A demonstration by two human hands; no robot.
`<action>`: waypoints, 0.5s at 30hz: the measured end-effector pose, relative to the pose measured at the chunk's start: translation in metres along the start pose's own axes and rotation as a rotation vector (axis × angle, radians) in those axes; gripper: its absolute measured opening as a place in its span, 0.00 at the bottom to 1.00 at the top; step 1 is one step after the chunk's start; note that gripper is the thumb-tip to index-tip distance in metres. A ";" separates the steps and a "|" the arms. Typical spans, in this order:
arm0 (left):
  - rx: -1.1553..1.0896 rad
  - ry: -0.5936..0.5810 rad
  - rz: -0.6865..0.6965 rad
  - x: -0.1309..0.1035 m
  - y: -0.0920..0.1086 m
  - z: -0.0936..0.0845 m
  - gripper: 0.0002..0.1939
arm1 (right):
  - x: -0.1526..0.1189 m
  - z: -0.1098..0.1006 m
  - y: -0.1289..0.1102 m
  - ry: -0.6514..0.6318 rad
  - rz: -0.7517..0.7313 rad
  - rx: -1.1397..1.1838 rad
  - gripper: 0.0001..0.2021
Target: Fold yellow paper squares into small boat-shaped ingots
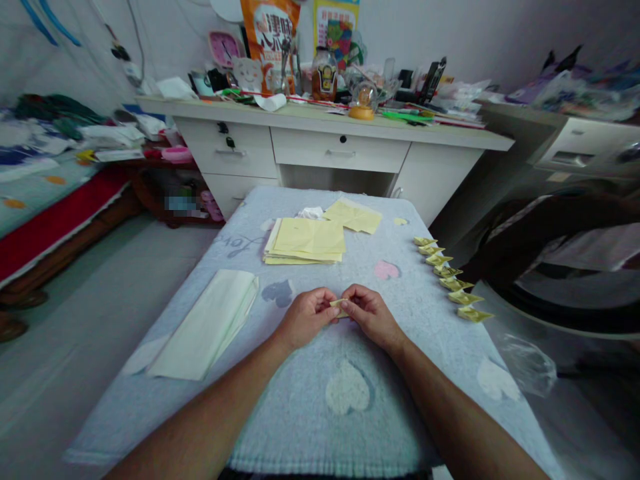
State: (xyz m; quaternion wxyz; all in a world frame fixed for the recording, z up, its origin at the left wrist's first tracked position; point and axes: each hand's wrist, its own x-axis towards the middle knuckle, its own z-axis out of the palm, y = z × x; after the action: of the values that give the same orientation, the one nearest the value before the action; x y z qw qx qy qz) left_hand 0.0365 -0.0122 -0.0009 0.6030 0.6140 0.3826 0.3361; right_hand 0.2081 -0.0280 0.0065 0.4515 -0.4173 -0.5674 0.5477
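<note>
On the cloth-covered table (280,427), a white folded bundle (205,327) lies by the left edge, its long axis slanting toward the far edge. Right of it, nearer the far edge, sits a yellow paper stack (307,240), with loose yellow sheets (355,216) at its far right corner. The folded paper (338,303) lies directly right of the left hand (309,313), between its fingertips and those of the right hand (374,317), about midway between the side edges. Its visible edge runs roughly parallel to the near edge; fingers cover its ends, so its pointing direction cannot be determined. Left hand: fingers curled, pinching the paper's left part. Right hand: likewise nearly closed, pinching the right part. Seven yellow paper boats (447,271) line the right edge, long axes roughly crosswise.
</note>
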 end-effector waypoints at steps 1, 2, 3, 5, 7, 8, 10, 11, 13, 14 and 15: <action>0.002 -0.001 0.000 0.000 0.000 0.000 0.09 | 0.000 0.000 0.000 0.000 0.001 -0.001 0.13; 0.002 -0.001 -0.002 0.000 -0.001 0.000 0.09 | 0.000 0.000 0.000 0.001 0.001 -0.002 0.13; 0.002 0.000 -0.004 0.000 -0.001 0.000 0.09 | -0.001 0.000 0.001 0.001 0.002 -0.003 0.13; 0.001 0.001 -0.005 0.000 -0.002 0.000 0.09 | -0.001 0.000 0.001 0.002 0.003 -0.004 0.13; -0.005 0.000 0.001 0.000 -0.002 0.000 0.09 | 0.000 0.000 0.003 0.001 0.003 -0.002 0.12; -0.011 0.001 0.003 0.000 -0.002 0.000 0.09 | 0.000 -0.001 0.003 0.001 0.003 -0.002 0.12; -0.027 0.003 0.003 0.000 -0.001 0.000 0.09 | 0.000 -0.001 0.004 0.001 0.004 0.000 0.12; -0.037 0.003 0.001 0.001 -0.001 0.001 0.09 | 0.000 -0.001 0.004 0.001 0.005 0.002 0.12; -0.049 0.002 -0.004 0.001 0.000 0.001 0.09 | 0.000 -0.001 0.005 0.000 0.009 0.005 0.12; -0.050 0.001 -0.005 0.001 0.001 0.001 0.09 | 0.000 -0.002 0.005 -0.002 0.009 0.006 0.12; -0.048 0.003 -0.006 0.001 0.001 0.001 0.09 | 0.000 -0.002 0.004 -0.004 0.007 0.007 0.12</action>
State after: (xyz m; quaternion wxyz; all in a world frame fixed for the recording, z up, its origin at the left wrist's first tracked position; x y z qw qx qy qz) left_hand 0.0378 -0.0121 -0.0003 0.6180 0.5979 0.3769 0.3443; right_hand 0.2097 -0.0274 0.0021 0.4498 -0.4165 -0.5652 0.5520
